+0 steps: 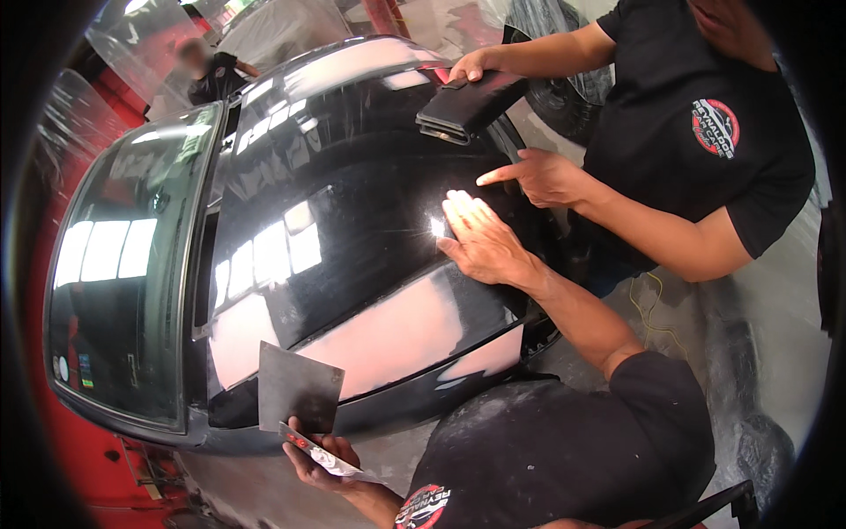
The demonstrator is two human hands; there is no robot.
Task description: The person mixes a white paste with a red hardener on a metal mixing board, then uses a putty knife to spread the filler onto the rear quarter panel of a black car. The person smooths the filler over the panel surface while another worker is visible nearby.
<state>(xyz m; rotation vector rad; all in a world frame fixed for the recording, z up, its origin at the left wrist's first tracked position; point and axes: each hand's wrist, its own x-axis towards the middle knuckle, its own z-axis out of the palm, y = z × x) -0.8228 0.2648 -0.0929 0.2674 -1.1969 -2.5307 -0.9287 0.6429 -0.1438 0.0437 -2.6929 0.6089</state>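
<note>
Plastic sheeting (141, 53) hangs around a workshop behind a black car hood (370, 176). Glare washes out the spot by the right hand (486, 242), which lies flat, fingers together, near the hood's front edge. Clasped in the left hand (319, 472), a grey plate (295, 388) and a smeared plate (319, 452) cover some fingers and part of the near edge. A co-worker (652, 115), head mostly cut off, points beside the right hand; their black case (471, 106) blocks part of the far edge.
</note>
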